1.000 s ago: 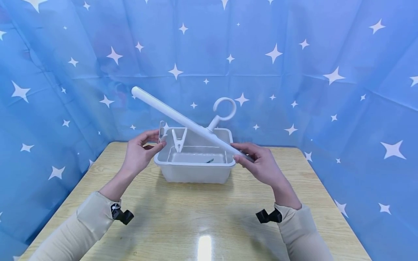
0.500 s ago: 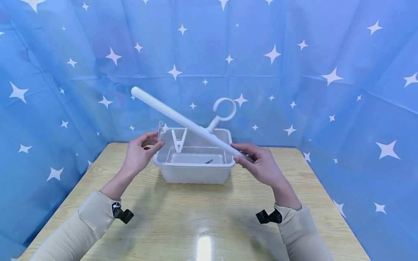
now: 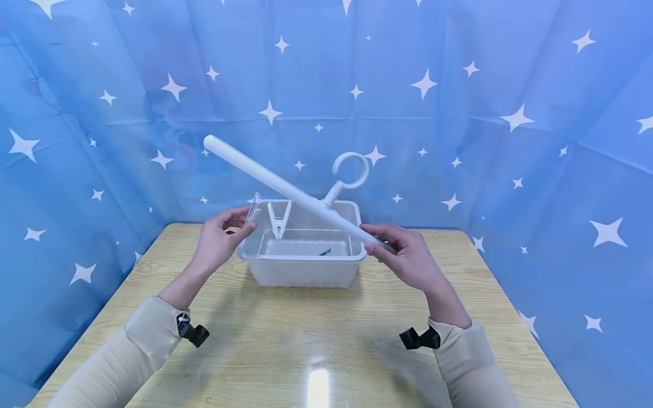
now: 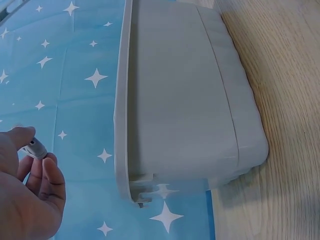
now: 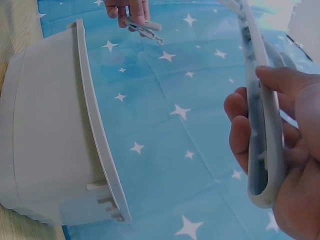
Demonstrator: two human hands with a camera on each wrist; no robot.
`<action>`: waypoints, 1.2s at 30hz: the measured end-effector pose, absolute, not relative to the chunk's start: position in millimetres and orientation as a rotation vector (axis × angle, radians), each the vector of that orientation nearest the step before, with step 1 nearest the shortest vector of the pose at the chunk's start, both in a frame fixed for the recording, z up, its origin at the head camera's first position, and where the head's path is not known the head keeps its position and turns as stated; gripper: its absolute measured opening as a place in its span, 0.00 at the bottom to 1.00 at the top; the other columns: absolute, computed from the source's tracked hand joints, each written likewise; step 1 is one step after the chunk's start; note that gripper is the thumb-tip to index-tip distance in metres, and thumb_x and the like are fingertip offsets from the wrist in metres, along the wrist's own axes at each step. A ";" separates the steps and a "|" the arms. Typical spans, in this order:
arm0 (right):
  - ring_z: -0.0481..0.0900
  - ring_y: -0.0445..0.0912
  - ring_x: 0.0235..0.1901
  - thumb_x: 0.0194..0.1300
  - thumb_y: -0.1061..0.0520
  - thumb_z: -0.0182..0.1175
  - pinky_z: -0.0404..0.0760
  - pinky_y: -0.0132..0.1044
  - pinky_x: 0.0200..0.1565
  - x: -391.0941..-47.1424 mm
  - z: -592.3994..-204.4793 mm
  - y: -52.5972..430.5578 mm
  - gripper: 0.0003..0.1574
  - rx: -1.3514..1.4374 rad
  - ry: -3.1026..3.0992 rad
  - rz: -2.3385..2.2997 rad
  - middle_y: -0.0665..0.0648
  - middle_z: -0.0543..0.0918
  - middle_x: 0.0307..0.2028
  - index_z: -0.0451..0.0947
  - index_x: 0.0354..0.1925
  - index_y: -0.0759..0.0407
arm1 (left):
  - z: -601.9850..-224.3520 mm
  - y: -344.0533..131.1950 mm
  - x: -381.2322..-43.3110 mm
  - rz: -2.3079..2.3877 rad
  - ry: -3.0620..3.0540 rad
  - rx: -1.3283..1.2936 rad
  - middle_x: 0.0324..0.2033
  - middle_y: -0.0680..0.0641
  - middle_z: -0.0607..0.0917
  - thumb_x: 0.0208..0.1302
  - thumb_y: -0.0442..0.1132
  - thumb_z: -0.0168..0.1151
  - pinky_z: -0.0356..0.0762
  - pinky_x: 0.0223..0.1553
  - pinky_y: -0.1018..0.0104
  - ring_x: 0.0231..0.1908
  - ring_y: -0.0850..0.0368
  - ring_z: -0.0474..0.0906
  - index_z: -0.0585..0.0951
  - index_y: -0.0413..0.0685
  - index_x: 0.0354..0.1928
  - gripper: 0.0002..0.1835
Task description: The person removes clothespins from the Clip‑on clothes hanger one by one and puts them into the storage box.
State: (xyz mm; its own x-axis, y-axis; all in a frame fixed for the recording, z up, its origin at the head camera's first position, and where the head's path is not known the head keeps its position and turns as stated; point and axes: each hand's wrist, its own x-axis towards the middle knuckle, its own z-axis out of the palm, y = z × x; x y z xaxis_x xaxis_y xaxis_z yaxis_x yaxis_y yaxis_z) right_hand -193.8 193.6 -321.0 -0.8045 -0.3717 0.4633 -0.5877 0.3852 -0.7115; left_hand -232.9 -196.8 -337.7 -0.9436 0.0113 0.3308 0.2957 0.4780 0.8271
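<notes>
My right hand grips the lower right end of a white plastic hanger, thumb on the near side. The hanger slants up to the left, its round hook pointing up. In the right wrist view the bar shows a hollow underside. My left hand pinches a small white clip between thumb and fingers; the right wrist view shows the clip from its far side. A second white clip shows just under the hanger's bar, over the bin.
A light grey plastic bin stands on the wood-grain table below the hanger. Inside it lies a small dark green piece. A blue curtain with white stars closes off the back and both sides.
The clip in my left hand has turned from upright to leaning right at its top. My right hand and the hanger have stayed nearly still.
</notes>
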 end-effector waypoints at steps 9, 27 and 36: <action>0.71 0.41 0.16 0.69 0.58 0.64 0.72 0.33 0.19 -195.5 -321.9 194.7 0.23 0.846 -2.430 1.365 0.53 0.81 0.29 0.80 0.60 0.45 | -344.1 -196.8 -241.6 -1.368 -2.492 -0.272 0.47 0.45 0.84 0.66 0.54 0.66 0.77 0.44 0.71 0.48 0.53 0.80 0.79 0.55 0.63 0.26; 0.70 0.41 0.16 0.69 0.57 0.64 0.70 0.33 0.19 -195.2 -319.2 193.0 0.22 0.828 -2.452 1.343 0.52 0.79 0.28 0.80 0.60 0.43 | -342.3 -193.1 -245.5 -1.338 -2.541 -0.254 0.48 0.43 0.85 0.65 0.49 0.68 0.79 0.41 0.63 0.48 0.49 0.81 0.80 0.52 0.63 0.25; 0.70 0.41 0.17 0.69 0.57 0.64 0.70 0.33 0.19 -195.9 -319.5 191.2 0.22 0.826 -2.460 1.335 0.52 0.80 0.29 0.80 0.60 0.44 | -343.2 -193.9 -246.0 -1.327 -2.550 -0.256 0.50 0.44 0.84 0.65 0.50 0.68 0.77 0.42 0.62 0.49 0.49 0.81 0.80 0.54 0.63 0.25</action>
State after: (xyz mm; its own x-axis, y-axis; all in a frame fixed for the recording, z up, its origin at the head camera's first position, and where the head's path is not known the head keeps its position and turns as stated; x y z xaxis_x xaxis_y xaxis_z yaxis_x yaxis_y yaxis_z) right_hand -195.9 191.2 -319.5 -0.8171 -0.3699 0.4422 -0.5724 0.4287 -0.6990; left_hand -246.0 -193.9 -343.2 -0.9521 0.0376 0.3036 0.2703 0.5684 0.7771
